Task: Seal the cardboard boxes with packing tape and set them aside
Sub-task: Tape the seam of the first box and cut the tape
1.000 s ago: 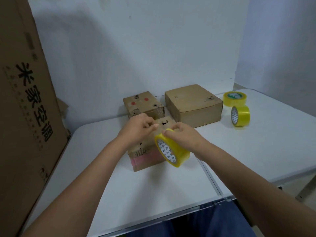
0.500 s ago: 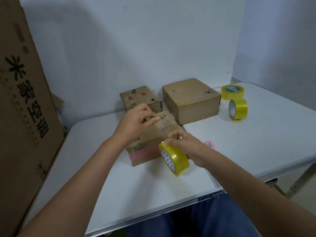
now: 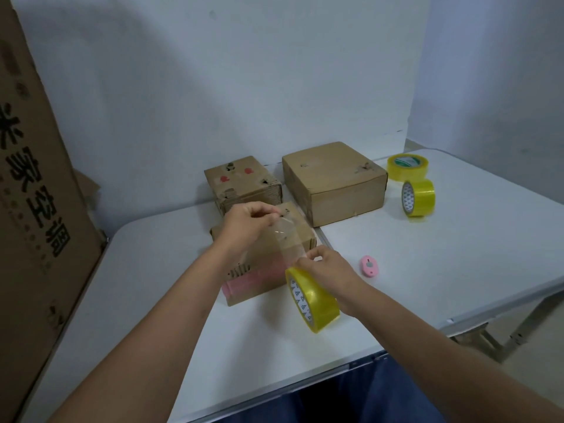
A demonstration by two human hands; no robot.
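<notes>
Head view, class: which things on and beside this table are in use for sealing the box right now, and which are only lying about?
In use:
left hand pinching the tape strip
right hand holding the tape roll
near box

Lying about:
two back boxes
two spare rolls
pink cutter
big carton

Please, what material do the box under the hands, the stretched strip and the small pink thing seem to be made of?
Box: brown corrugated cardboard, matte; fluted edges show at torn spots. Strip: thin clear plastic tape, glossy with wrinkles, pulled from the yellow roll. Pink thing: probably smooth hard plastic; too small to be sure.
</notes>
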